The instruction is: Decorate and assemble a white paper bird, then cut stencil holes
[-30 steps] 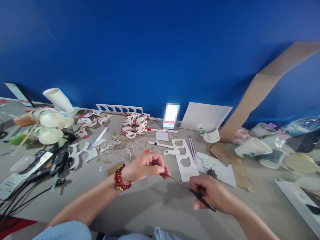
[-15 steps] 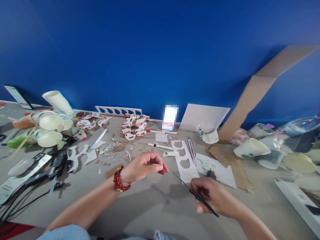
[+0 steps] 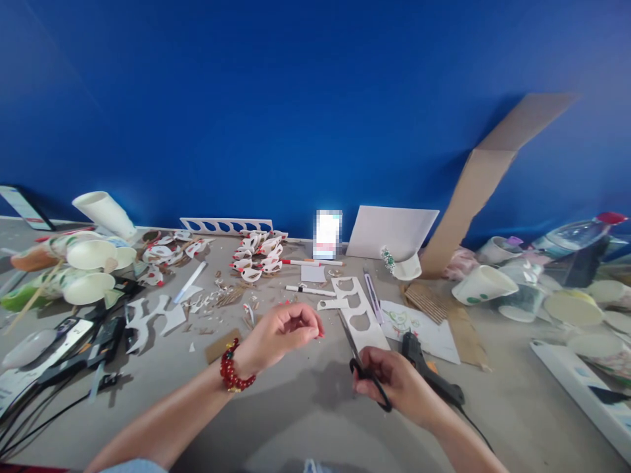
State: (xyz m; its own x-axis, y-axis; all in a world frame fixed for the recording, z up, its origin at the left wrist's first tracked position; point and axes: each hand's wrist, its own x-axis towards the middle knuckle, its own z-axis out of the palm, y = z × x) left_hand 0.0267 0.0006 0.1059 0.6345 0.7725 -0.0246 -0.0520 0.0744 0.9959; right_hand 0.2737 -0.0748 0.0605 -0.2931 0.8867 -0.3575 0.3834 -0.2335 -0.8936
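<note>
My right hand (image 3: 387, 378) is wrapped round the black handles of a pair of scissors (image 3: 351, 338), whose blades point up and away. To the left, my left hand (image 3: 283, 332) is held above the table with thumb and fingers pinched together. A small red piece (image 3: 321, 334) shows at its fingertips, too small to name. A white card strip with cut-out holes (image 3: 367, 332) lies just beyond the scissors. Behind the left hand sits a group of white bird-like cut-outs with red tips (image 3: 250, 272). A black glue gun (image 3: 428, 368) rests to the right of my right hand.
Paper scraps (image 3: 227, 292) litter the table. A utility knife (image 3: 373, 295), markers (image 3: 310, 290) and a bird drawing (image 3: 401, 320) lie nearby. Paper cups (image 3: 486, 286) and a bottle (image 3: 574, 236) stand right. Cables (image 3: 44, 404) and a mouse (image 3: 30, 348) lie left. A cardboard strip (image 3: 458, 203) leans on the wall.
My right hand has moved left and turned the scissors more upright, uncovering the glue gun. The left hand stays pinched in about the same place. The view has shifted slightly right.
</note>
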